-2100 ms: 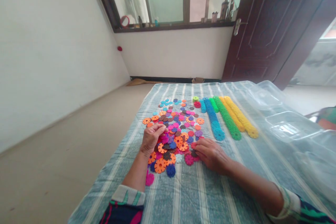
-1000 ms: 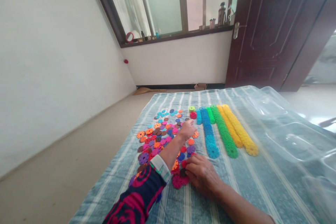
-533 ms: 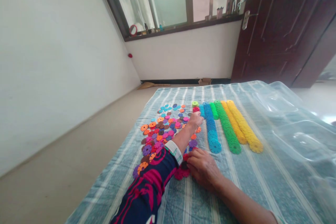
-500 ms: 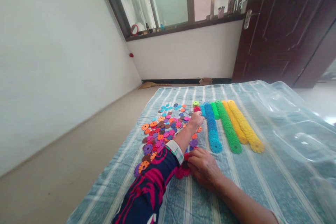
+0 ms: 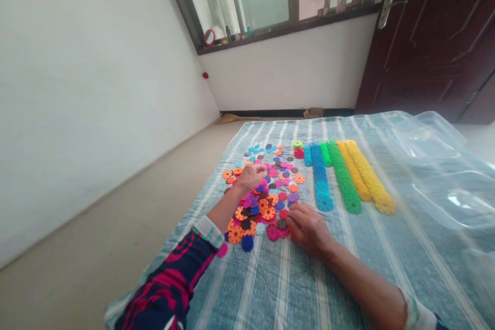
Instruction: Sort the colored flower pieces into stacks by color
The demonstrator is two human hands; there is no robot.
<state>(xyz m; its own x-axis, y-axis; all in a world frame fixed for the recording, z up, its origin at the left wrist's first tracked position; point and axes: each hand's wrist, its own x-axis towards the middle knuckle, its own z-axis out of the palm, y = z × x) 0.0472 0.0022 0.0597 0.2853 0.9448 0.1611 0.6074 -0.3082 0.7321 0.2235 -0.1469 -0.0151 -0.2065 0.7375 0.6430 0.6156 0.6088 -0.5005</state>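
The loose flower-shaped discs (image 5: pixel 266 211), in orange, pink, purple, navy, brown and red, lie heaped in the left half of the table (image 5: pixel 301 283), which is draped in a striped cloth; light-blue discs (image 5: pixel 253 150) are strewn nearer its far left corner. The left hand (image 5: pixel 251 176) is over the heap, fingers bent and drawn together; whether a disc is between them cannot be told. That hand and its forearm hide part of the heap's left side. The right hand (image 5: pixel 308 228) lies low at the heap's right side, fingers curled beside a dark disc (image 5: pixel 282 224); its grip cannot be made out.

Right of the heap, overlapping discs form a long blue row (image 5: pixel 319 172), a green row (image 5: pixel 344 178) and two yellow rows (image 5: pixel 365 178), running from near the far edge toward the middle. Short light-blue and bright-green rows and small red and lime stacks sit at their far end. Clear plastic containers (image 5: pixel 429 136) crowd the right edge up to the far right corner.
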